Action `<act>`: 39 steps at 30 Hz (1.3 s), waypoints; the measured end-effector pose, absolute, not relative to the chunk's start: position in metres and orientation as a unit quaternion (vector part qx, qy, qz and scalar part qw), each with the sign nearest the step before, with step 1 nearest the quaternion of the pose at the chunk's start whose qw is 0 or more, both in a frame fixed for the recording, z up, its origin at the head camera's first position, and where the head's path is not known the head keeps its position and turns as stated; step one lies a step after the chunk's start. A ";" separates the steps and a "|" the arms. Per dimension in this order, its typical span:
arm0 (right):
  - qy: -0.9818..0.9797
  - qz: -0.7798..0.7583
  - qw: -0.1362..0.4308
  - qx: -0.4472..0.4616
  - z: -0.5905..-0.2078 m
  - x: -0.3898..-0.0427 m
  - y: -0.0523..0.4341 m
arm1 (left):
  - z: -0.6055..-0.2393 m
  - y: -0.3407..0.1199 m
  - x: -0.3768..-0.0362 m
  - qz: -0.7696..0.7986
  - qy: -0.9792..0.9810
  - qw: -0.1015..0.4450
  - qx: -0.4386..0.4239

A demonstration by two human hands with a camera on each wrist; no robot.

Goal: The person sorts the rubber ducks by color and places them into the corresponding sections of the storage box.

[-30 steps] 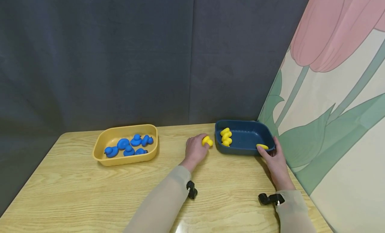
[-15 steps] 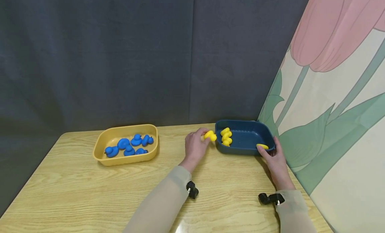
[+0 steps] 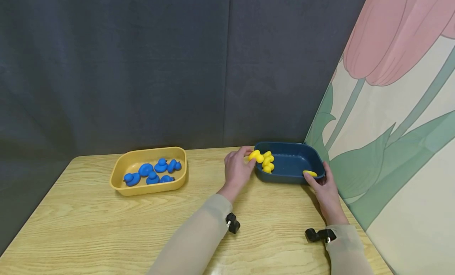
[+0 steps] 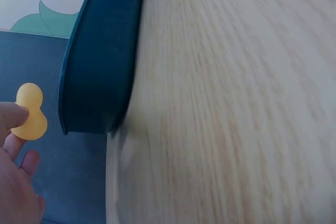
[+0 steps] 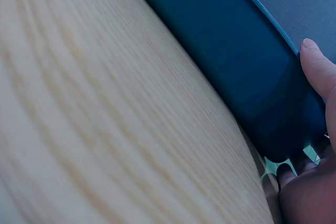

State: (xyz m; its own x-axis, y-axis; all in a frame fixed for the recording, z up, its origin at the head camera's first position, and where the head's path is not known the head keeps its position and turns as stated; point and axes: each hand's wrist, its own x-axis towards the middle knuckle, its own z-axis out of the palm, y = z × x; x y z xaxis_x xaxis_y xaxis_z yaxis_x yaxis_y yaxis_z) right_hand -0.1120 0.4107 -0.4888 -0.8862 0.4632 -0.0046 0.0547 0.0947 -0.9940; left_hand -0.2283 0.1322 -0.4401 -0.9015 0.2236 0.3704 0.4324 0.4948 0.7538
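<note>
My left hand [image 3: 238, 168] pinches a yellow toy duck [image 3: 254, 156] over the left rim of the dark blue bin [image 3: 288, 180]. In the left wrist view the duck [image 4: 32, 124] shows between thumb and fingers, raised beside the bin's end wall. Inside the bin, several yellow ducks [image 3: 267, 164] lie bunched against the left wall. Another yellow duck [image 3: 310, 173] sits in the near right corner, mostly hidden by the front wall. At that corner my right hand [image 3: 325, 190] grips the bin, its thumb [image 5: 313, 64] at the rim and its fingers lower round the end.
A yellow bin [image 3: 122, 190] with several blue ducks [image 3: 153, 177] stands on the left of the wooden table [image 3: 89, 227]. Behind the table hangs a dark grey curtain [image 3: 153, 70]. A wall with a tulip print [image 3: 391, 148] borders the right side.
My left hand has lifted the yellow duck off the table and carried it right, from beside the dark blue bin to above its left rim. The right hand stays on the bin.
</note>
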 end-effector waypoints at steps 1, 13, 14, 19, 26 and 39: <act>-0.723 0.648 0.158 -0.179 -0.489 -0.112 0.411 | -0.439 0.133 -0.228 -0.465 -0.857 0.112 -0.192; -0.723 0.648 0.155 -0.182 -0.491 -0.112 0.412 | -0.435 0.144 -0.220 -0.463 -0.858 0.101 -0.199; -0.723 0.647 0.155 -0.184 -0.491 -0.112 0.412 | -0.435 0.145 -0.220 -0.461 -0.859 0.101 -0.200; -0.728 0.641 0.156 -0.186 -0.491 -0.112 0.412 | -0.436 0.153 -0.217 -0.446 -0.865 0.108 -0.203; -0.745 0.626 0.146 -0.178 -0.491 -0.113 0.411 | -0.437 0.160 -0.213 -0.436 -0.870 0.097 -0.207; -0.815 0.550 0.124 -0.138 -0.490 -0.114 0.410 | -0.449 0.161 -0.213 -0.382 -0.892 0.088 -0.226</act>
State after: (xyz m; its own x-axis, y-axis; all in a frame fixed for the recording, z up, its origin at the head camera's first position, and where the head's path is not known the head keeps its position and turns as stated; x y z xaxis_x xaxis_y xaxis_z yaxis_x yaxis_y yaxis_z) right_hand -0.1141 0.4101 -0.4904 -0.9315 0.3602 0.0500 0.0885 0.3580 -0.9295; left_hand -0.2131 0.1614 -0.4486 -0.8819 0.3363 0.3304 0.4712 0.6060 0.6409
